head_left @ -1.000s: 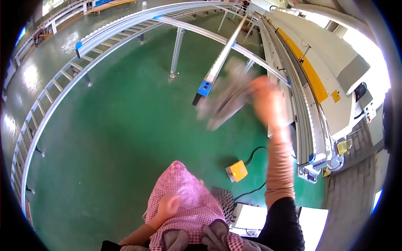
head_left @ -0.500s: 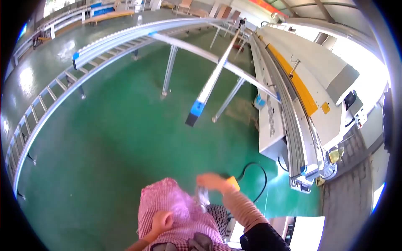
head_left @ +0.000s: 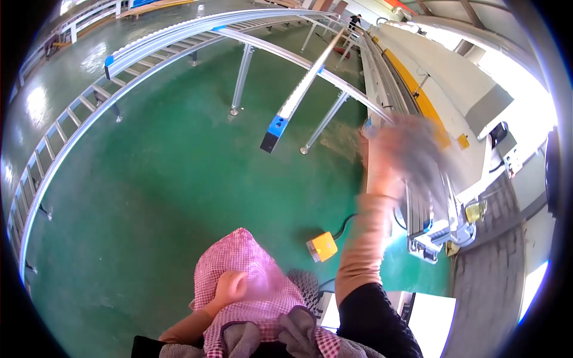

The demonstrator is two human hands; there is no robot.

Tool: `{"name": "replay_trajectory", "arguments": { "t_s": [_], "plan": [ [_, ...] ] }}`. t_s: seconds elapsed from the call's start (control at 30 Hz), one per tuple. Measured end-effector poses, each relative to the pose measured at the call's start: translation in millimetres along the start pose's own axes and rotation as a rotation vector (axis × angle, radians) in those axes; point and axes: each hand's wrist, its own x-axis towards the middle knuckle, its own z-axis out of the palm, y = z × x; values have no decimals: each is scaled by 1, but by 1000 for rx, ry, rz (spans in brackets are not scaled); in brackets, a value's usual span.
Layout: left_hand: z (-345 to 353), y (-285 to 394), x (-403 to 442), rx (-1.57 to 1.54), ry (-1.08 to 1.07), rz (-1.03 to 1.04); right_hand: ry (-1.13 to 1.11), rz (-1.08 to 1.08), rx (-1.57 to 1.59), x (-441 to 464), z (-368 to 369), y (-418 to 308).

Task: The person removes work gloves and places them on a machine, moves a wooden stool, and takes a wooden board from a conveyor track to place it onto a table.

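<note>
The right hand (head_left: 384, 161) grips a blurred grey cloth (head_left: 428, 158), arm outstretched, apparently for reach; left hand (head_left: 230, 287) hangs before the pink-checked fabric apron (head_left: 239, 253), grip unclear.

1 L hand (head_left: 230, 287), 1 R hand (head_left: 385, 158), 1 blurred grey item (head_left: 425, 158), 1 yel. box (head_left: 324, 245), 1 chk. apron (head_left: 248, 268), 1 bkgd. person (head_left: 355, 21).
</note>
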Motion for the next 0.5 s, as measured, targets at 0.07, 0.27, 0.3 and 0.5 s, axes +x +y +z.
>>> {"name": "replay_trajectory", "arguments": {
  "t_s": [0.07, 0.27, 0.3, 0.5],
  "plan": [
    [3, -3, 2, 4, 43, 20, -461, -985, -160, -111, 220, -107],
    [-9, -8, -17, 36, 68, 4, -486, -598, 447, -123, 187, -48],
    [-11, -6, -16, 64, 53, 10, -262, -369, 845, -70, 118, -23],
    [4, -5, 0, 16, 24, 6, 955, 402, 1190, 62, -222, 88]
  ]
}}
